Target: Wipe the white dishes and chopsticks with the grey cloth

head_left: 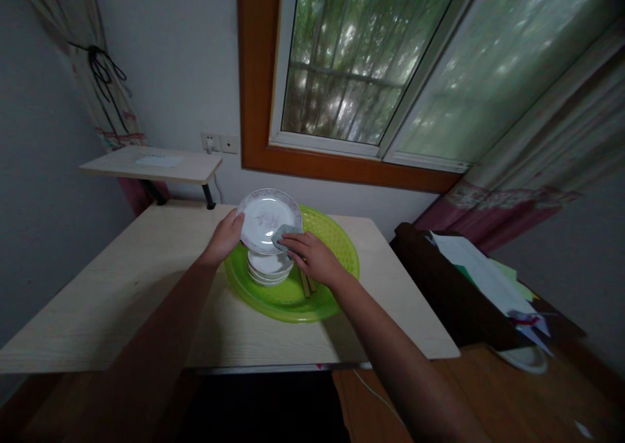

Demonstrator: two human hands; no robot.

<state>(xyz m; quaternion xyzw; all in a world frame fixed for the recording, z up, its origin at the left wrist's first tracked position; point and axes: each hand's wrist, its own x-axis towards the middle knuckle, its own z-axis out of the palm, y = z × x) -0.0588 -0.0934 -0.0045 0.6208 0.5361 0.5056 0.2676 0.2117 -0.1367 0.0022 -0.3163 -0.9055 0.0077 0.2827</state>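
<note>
White glazed ceramic, smooth enough to throw back bright glints, makes up the round, shallow plate with a greyish patterned rim. It is held up over the far left part of a round, lime-green, glossy plastic tray, whose surface shows a fine raised texture on the far right. The plate's inner face, with a faint motif at its middle, points up and back toward the wearer; being circular, it has no long axis to speak of.

The left hand grips the plate by its left edge, the thumb showing on the rim. The right hand holds a soft, crumpled grey cloth under nearly straight fingers, against the lower right of the plate's face.

Just below the plate, a short stack of small, round, smooth white dishes stands on the tray, partly hidden by it. Beside the stack lie slim, straight, yellowish-brown sticks, their long axis running away from the wearer, the far ends covered by the right hand. All of this rests on or above a flat, pale, wood-grained table.
</note>
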